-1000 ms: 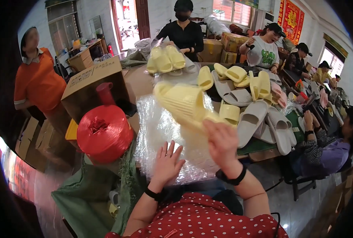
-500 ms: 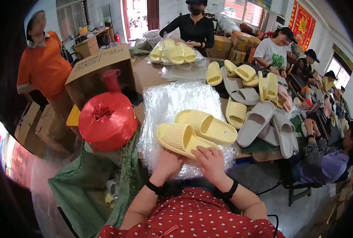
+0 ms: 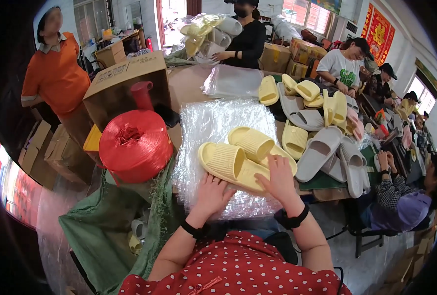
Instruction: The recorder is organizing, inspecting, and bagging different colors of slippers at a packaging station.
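A pair of pale yellow ribbed slippers lies side by side on a stack of clear plastic bags (image 3: 199, 120) in front of me. The near slipper (image 3: 222, 158) has its toe to the left, and the far slipper (image 3: 253, 141) overlaps it from behind. My left hand (image 3: 211, 194) lies with fingers spread along the near slipper's front edge, over the bags. At the heel end, my right hand (image 3: 280, 181) rests across the slippers, thumb on the near one and fingers stretched toward the far one. Its fingertips are partly hard to make out.
A red twine roll (image 3: 136, 142) and a cardboard box (image 3: 127, 88) stand to the left, above a green sack (image 3: 100, 231). Grey slippers (image 3: 318, 153) and more yellow ones (image 3: 293, 139) crowd the right. Across the table a person (image 3: 248, 37) holds bagged slippers (image 3: 208, 37); others work at right.
The slippers have shifted slightly away from me and lie flatter. My left hand has come out from beneath the near slipper; my right has slid right. The person opposite has lifted the bagged slippers.
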### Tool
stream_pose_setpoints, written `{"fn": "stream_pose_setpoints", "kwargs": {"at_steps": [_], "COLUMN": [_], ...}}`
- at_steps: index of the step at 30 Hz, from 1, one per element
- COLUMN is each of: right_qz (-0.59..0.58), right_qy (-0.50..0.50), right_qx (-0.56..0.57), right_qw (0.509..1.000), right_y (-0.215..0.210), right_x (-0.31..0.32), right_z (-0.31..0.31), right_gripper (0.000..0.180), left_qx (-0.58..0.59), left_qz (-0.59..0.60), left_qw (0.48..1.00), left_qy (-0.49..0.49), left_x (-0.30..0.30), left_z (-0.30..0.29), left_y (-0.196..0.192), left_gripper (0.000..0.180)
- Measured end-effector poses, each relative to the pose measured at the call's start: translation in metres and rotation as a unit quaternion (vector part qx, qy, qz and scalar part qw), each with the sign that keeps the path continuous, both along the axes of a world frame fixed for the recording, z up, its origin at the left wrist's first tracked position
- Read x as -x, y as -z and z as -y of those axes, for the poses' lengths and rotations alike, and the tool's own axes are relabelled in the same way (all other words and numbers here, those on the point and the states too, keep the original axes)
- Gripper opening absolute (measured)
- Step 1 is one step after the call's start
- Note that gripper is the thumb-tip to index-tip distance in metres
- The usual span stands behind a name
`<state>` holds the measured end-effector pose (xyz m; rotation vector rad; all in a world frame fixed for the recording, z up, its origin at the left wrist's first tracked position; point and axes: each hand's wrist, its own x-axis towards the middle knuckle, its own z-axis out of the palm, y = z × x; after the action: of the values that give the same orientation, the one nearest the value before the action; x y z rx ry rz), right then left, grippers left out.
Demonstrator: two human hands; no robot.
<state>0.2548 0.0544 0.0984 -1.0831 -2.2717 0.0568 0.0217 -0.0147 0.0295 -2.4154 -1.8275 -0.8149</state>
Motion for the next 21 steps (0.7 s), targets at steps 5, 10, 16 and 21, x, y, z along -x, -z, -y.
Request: {"fn": "stream_pose_setpoints", "kwargs": {"at_steps": [5, 10, 16, 21], "right_qz": [0.13, 0.108, 0.103, 0.007], "right_qy": [0.086, -0.012, 0.016, 0.033], "right_qx": [0.079, 0.108, 0.178, 0.107], "right_qw": [0.985, 0.988, 0.979, 0.994], "right_y": [0.018, 0.013, 0.012, 0.035], "right_x": [0.018, 0.051, 0.067, 0.042], "right_z": [-0.031, -0.05, -0.065, -0.089], "right_gripper": [0.054, 0.043, 0.039, 0.035], "left_qx": [0.013, 0.041, 0.08, 0.074], "left_qz": [-0.018, -0.023, 0.012, -0.036], "left_qw": [1.0, 0.999, 0.997, 0.997], "left_qy": [0.009, 0.005, 0.02, -0.002], "left_x": [0.001, 0.001, 0.003, 0.001], "left_z": [-0.003, -0.004, -0.001, 0.002], "left_y": [0.005, 0.006, -0.002, -0.014], "left_gripper": [0.055, 0.055, 0.055, 0.073]}}
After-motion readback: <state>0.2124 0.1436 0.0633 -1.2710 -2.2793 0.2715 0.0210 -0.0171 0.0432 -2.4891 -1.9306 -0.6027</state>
